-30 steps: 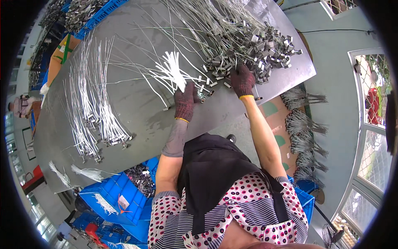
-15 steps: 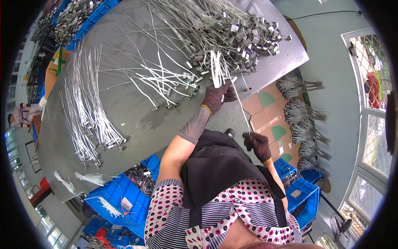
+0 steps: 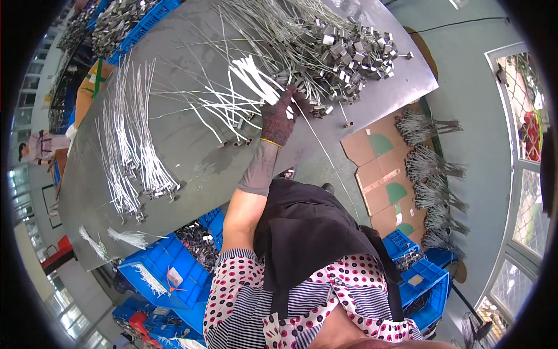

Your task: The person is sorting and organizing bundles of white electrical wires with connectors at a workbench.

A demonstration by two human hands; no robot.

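l gloved hand (image 3: pixel 279 121) is further l than b4, fingers pinching white sleeves (image 3: pixel 256 82); thin wire (image 3: pixel 329 154) trails below-r of fingers; r hand's gone from view, can't tell its fingers.

I see the left hand (image 3: pixel 282 119), in a dark glove, holding a bunch of white tubes (image 3: pixel 253 80) over the big grey table (image 3: pixel 195 168). A long, thin wire (image 3: pixel 329 156) runs from that hand down toward the black apron (image 3: pixel 317 232). Just past the hand, I see a big pile of shiny metal blocks (image 3: pixel 344 56) with wires. More white wires (image 3: pixel 152 166) lie at the left, and brown cardboard (image 3: pixel 375 198) with green shapes lies on the right, beyond the table's edge
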